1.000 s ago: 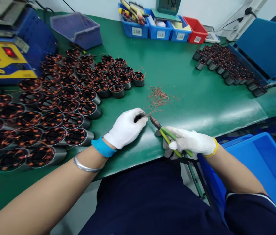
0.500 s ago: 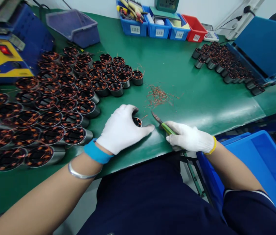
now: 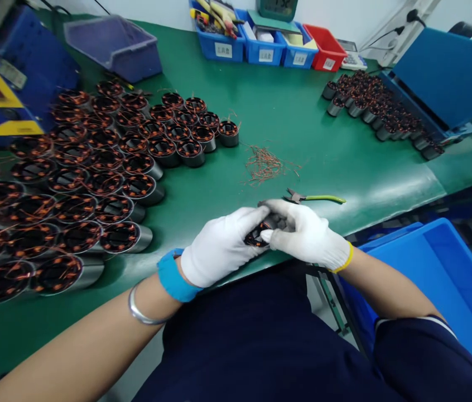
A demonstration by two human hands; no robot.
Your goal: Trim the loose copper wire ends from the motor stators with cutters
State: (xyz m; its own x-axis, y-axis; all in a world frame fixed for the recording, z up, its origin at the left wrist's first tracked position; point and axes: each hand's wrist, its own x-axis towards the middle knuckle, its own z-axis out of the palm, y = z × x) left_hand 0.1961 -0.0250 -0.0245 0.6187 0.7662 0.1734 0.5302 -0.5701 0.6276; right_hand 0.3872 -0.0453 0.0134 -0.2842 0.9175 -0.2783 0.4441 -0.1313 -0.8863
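Observation:
A motor stator (image 3: 256, 235), a short metal ring with copper windings inside, is held between my two gloved hands near the table's front edge. My left hand (image 3: 223, 243) wraps round its left side. From the right, the thumb and fingers of my right hand (image 3: 305, 231) grip it, hiding much of its body. Just beyond the right hand lie green-handled cutting pliers (image 3: 317, 197), flat on the green table. Past them is a loose heap of clipped copper wire ends (image 3: 264, 164).
Many more stators (image 3: 123, 237) stand in rows at the left, and another group (image 3: 370, 100) at the far right beside a blue metal box (image 3: 445, 72). Labelled bins (image 3: 221, 49) line the back. A purple bin (image 3: 114, 47) sits behind the left group. A blue crate (image 3: 441, 279) is below right.
My right hand has put the pliers down on the table and moved left onto the stator. My left hand has brought the stator nearer to me and to the right.

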